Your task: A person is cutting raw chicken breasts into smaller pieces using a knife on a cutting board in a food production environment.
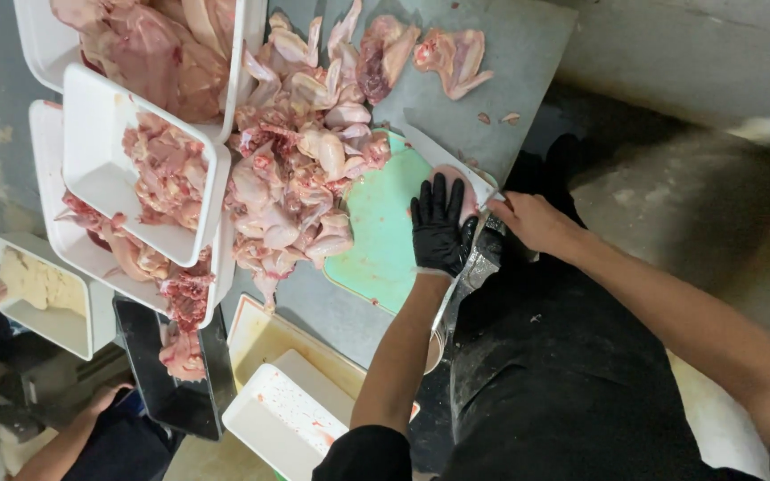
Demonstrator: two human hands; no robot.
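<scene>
Right forearm: bare, nearest the lens, running from the lower right corner up and left to the board's edge.
Right hand (532, 223): bare, closed around the handle of a knife (447, 162); fingers curled, grip looks firm.
Knife axis: blade runs up and left from the handle, across the far side of the chicken piece (467, 191).
Left hand (439, 230): black glove, fingers spread flat, pressing down on the chicken piece from the near side.
Chicken piece: pale pink, at the right end of the green cutting board (376, 236), mostly hidden under the glove; lies between the two hands, touching both glove and blade.
Nearer hand: left, directly on top; right sits just beside, to the right.
Heap of raw chicken (300, 169): left of the board, well apart from the blade.
White trays (100, 142): farther left, holding more cut meat.
Grey table (510, 53): beneath everything.
</scene>
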